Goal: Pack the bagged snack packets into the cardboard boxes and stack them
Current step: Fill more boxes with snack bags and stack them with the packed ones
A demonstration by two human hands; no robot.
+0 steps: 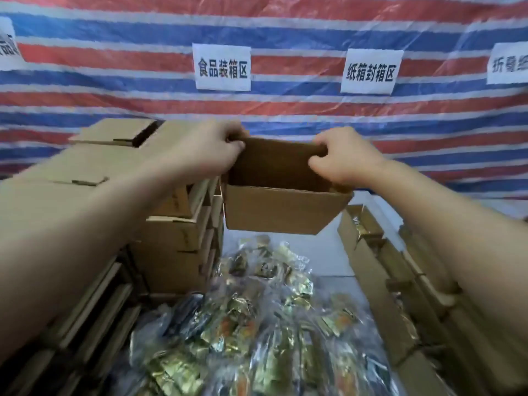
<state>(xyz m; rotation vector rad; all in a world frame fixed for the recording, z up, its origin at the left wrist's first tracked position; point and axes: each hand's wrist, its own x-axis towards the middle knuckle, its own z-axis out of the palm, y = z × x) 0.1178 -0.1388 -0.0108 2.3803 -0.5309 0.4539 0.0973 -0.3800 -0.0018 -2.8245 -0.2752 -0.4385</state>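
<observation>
Up at the middle of the view, both hands hold one open cardboard box (281, 207) in the air by its far rim. The left hand (205, 150) curls its fingers over the far left corner of the rim, thumb on the inside wall, and the right hand (345, 158) pinches the far right part of the same rim, fingertips hooked inside and thumb below them. Between the two sets of fingers the far wall of the box shows brown and in shadow; what can be seen of the inside holds no packets, though the floor of the box is hidden by the near wall. Below the fingers, on the pale table (328, 261), lies a heap of bagged snack packets (257, 324) in clear plastic, gold and green wrappers showing through. Left of the left fingers and under that forearm stand stacks of closed boxes (177, 247), their lids tucked shut. Right of and below the right fingers runs a row of open boxes (380, 270), and gold packets show inside the nearest ones. Beyond the fingertips hangs a red, white and blue striped tarp (285, 24) with white paper signs (222, 67) fixed to it.
</observation>
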